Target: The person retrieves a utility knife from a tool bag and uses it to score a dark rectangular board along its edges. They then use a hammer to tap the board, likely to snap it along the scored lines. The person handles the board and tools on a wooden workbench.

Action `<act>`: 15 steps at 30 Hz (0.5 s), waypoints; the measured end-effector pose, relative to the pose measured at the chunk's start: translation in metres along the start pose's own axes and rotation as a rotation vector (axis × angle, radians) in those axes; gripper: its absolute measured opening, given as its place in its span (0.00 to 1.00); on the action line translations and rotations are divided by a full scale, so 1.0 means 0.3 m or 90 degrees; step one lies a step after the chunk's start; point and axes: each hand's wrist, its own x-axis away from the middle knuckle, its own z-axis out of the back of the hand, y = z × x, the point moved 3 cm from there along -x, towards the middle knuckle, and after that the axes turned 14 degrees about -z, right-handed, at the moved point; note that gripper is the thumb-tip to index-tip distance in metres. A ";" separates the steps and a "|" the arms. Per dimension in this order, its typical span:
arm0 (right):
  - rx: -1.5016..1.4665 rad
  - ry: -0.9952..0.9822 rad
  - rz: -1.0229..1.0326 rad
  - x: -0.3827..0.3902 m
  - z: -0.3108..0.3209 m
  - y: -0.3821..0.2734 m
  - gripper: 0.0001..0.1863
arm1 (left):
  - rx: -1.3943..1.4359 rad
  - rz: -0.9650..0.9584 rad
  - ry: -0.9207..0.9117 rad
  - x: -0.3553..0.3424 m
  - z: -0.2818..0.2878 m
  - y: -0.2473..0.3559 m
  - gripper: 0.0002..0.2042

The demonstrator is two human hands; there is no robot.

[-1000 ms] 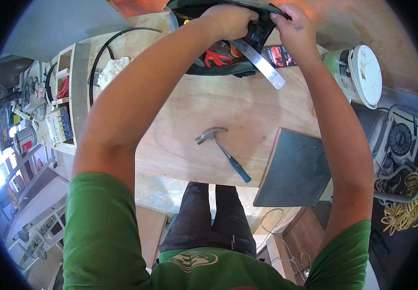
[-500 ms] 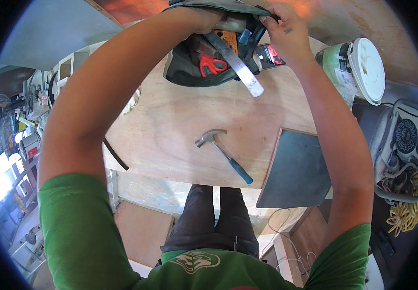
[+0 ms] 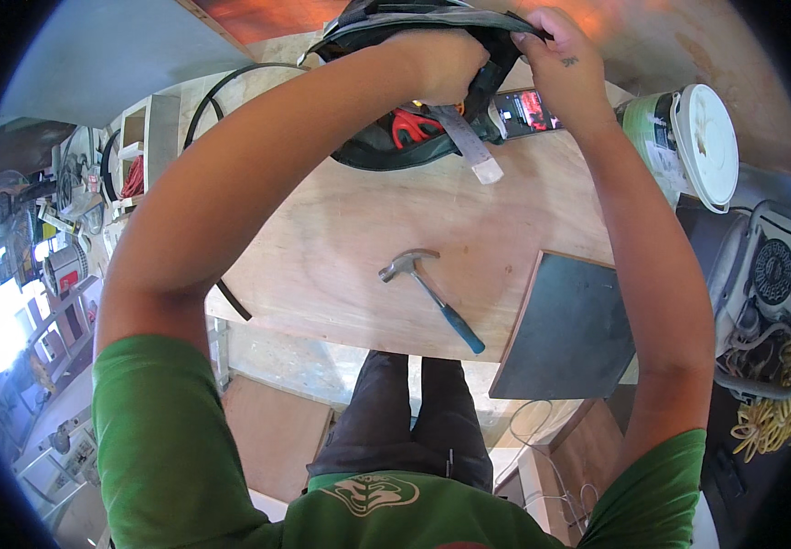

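A dark tool bag (image 3: 386, 163) lies gaping at the far side of the plywood table. My left hand (image 3: 446, 69) reaches inside it, over the upper part of a flat metal strip (image 3: 473, 151); its fingers are hidden, so any hold is unclear. My right hand (image 3: 565, 55) pinches the bag's rim at the right and keeps it lifted. Red-handled scissors (image 3: 409, 128) show in the bag below my left wrist. A lit phone (image 3: 528, 112) lies beside the bag. Nearer, a claw hammer (image 3: 432, 297) with a blue-grey grip rests on the table.
A dark flat panel (image 3: 565, 325) overhangs the table's near right edge. At the far right stands a white-lidded bucket (image 3: 702, 146), with a grey machine (image 3: 770, 265) and yellow rope (image 3: 770, 425) nearer. Black tubing (image 3: 231, 300) runs along the table's left.
My left hand has moved right and nearer within the bag, now covering more of the metal strip. My right hand still grips the rim. The whole view has shifted slightly.
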 end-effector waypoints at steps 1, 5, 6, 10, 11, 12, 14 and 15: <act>0.001 -0.011 -0.022 0.003 0.009 -0.007 0.02 | 0.036 -0.018 -0.008 -0.031 -0.026 -0.019 0.18; 0.030 -0.017 0.023 -0.014 0.029 0.032 0.02 | -0.007 -0.083 0.003 -0.079 -0.114 -0.027 0.18; 0.042 -0.011 0.026 -0.014 0.031 0.037 0.02 | -0.026 -0.073 -0.017 -0.079 -0.117 -0.022 0.18; 0.048 0.016 0.054 -0.014 0.033 0.053 0.03 | -0.093 -0.034 -0.109 -0.103 -0.113 -0.001 0.18; 0.034 0.010 0.047 -0.014 0.032 0.057 0.03 | -0.124 -0.054 -0.132 -0.106 -0.110 -0.002 0.18; 0.022 0.006 0.041 -0.011 0.036 0.062 0.03 | -0.155 -0.077 -0.153 -0.119 -0.116 -0.006 0.17; -0.002 -0.018 0.002 -0.009 0.041 0.077 0.03 | -0.251 -0.181 -0.189 -0.125 -0.129 -0.032 0.16; -0.015 -0.036 -0.031 -0.008 0.040 0.086 0.03 | -0.234 -0.159 -0.201 -0.127 -0.130 -0.053 0.16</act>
